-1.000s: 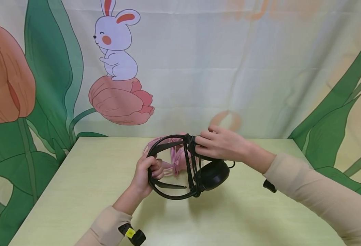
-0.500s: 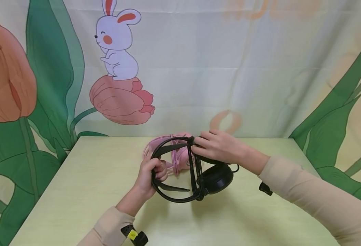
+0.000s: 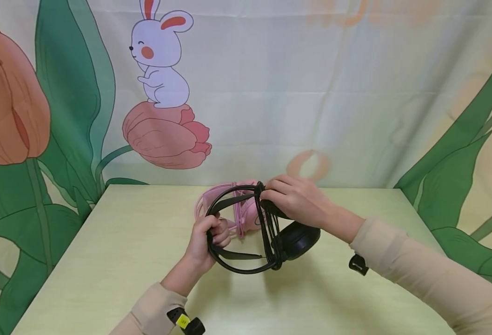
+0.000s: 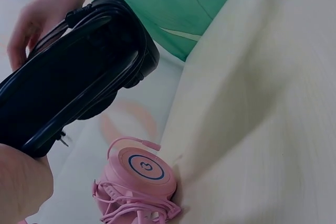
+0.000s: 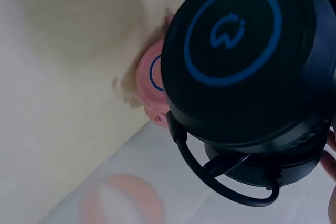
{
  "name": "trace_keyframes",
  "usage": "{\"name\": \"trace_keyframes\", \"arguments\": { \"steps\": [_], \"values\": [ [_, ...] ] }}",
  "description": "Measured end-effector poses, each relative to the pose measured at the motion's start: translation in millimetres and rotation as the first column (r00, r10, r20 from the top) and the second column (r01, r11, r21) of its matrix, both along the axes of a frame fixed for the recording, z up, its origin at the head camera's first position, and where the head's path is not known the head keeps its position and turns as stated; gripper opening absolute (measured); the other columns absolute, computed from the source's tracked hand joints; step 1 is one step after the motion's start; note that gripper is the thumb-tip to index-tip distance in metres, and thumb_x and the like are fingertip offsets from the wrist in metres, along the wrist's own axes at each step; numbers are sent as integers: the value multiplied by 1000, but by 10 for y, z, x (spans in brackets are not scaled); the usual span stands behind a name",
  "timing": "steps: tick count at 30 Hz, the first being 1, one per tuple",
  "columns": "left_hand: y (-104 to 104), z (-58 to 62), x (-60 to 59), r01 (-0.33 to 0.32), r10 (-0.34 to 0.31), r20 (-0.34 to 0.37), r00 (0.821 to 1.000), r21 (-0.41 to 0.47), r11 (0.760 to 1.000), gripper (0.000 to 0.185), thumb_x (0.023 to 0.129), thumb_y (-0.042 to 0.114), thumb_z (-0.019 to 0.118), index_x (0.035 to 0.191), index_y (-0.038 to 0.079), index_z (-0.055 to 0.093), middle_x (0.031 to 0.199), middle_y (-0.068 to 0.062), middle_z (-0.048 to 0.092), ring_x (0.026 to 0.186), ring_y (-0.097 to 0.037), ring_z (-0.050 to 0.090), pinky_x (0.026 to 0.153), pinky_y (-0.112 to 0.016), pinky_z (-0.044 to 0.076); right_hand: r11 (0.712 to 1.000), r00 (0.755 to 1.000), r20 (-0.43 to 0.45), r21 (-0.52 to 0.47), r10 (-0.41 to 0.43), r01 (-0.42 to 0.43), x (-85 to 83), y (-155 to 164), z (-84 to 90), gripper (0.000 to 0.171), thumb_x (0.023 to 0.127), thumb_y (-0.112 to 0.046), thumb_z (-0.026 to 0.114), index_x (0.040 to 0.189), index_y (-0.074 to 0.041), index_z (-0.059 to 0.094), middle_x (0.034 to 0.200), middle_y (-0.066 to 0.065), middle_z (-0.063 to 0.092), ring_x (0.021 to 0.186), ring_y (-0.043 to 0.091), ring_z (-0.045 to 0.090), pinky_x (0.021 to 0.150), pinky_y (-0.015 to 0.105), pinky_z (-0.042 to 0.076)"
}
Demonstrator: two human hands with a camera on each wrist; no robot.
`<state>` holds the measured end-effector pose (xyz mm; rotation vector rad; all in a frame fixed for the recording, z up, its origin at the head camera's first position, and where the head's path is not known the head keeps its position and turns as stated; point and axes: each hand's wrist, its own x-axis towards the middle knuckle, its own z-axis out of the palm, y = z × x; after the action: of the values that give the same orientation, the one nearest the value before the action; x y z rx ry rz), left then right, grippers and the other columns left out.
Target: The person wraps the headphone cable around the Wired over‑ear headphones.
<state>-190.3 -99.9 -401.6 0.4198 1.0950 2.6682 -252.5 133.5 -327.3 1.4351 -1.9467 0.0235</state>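
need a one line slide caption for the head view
Two hands hold black headphones above a pale table: left hand on the headband, right hand at the wrapped cable, pink headphones behind.

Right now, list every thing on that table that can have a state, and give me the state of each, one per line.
black headphones: lifted off the table, gripped at both ends, cable wound round them.
pink headphones: lying on the table behind the black pair, cord bundled beside them, untouched.
left hand: fingers curled round the black headband.
right hand: gripping the top of the black pair by the wound cable.
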Motion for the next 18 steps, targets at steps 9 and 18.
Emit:
{"name": "trace_keyframes", "arguments": {
  "steps": [9, 18],
  "values": [
    [32, -31, 12, -53, 53, 5, 999, 2, 999, 23, 77, -2, 23, 64, 17, 29, 52, 7, 21, 44, -7, 17, 45, -23, 10, 988, 964, 218, 2, -152, 155, -4, 66, -117, 37, 89, -18, 55, 125, -10, 56, 115, 8, 57, 102, 23, 55, 82, 38, 46],
    [74, -27, 21, -60, 60, -6, 998, 13, 998, 24, 77, -2, 23, 64, 17, 30, 52, 7, 21, 43, -7, 17, 44, -23, 10, 971, 897, 380, 20, -228, 238, -8, 133, -110, 40, 94, -26, 48, 132, -12, 49, 124, 4, 54, 111, 21, 51, 86, 40, 43]
  ]
}}
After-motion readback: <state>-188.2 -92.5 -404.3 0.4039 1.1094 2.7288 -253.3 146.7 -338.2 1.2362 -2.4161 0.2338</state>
